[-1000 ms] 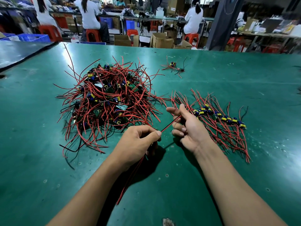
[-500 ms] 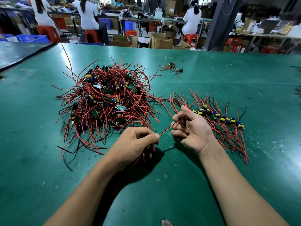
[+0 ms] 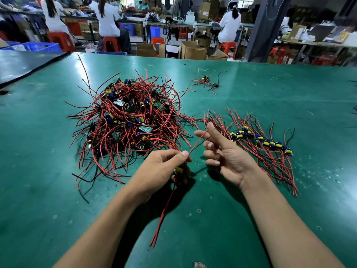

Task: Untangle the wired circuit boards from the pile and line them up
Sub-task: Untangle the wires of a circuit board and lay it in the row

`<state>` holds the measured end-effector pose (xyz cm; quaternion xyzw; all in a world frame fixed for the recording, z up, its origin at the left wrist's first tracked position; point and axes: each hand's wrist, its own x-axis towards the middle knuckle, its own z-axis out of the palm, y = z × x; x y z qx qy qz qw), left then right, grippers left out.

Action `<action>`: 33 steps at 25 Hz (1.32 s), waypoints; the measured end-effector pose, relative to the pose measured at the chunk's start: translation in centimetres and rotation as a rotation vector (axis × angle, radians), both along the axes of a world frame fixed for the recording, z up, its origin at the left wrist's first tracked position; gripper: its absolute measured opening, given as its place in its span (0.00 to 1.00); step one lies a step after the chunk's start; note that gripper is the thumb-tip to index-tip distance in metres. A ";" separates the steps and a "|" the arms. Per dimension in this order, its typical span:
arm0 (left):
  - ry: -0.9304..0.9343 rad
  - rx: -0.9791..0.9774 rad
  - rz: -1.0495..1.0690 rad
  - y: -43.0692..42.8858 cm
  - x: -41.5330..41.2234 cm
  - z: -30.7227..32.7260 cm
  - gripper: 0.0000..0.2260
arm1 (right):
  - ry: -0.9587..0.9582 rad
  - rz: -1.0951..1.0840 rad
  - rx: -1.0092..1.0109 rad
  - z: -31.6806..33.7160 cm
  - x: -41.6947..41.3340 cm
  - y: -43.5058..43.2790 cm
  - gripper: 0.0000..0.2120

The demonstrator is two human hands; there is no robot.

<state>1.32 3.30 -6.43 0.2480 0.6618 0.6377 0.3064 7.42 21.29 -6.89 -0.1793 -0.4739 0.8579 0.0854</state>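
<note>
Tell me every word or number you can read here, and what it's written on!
No text can be read anywhere in this picture.
Circuit boards in the pile: any markings too small.
Lined-up boards: too small as well.
Cardboard boxes behind the table: blurred, nothing legible.
Board in the left hand, its wires pinched by the right hand: no print shows.

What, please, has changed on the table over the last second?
The right hand has rolled palm-up and loosened its fingers, holding the red wire between thumb and forefinger; a black wire now shows beside it. The left hand still grips the circuit board; the pile and the lined-up row have not moved.
</note>
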 end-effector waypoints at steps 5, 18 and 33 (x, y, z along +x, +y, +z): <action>-0.141 0.064 0.020 -0.1 -0.2 0.2 0.09 | 0.006 0.090 0.134 -0.2 0.6 0.1 0.37; -0.278 0.312 0.233 -0.7 -1.1 1.5 0.03 | 0.087 0.167 0.667 0.4 0.6 -3.7 0.10; -0.445 0.204 -0.100 -0.3 -0.7 1.0 0.13 | -0.051 0.226 0.214 0.9 0.4 -3.7 0.16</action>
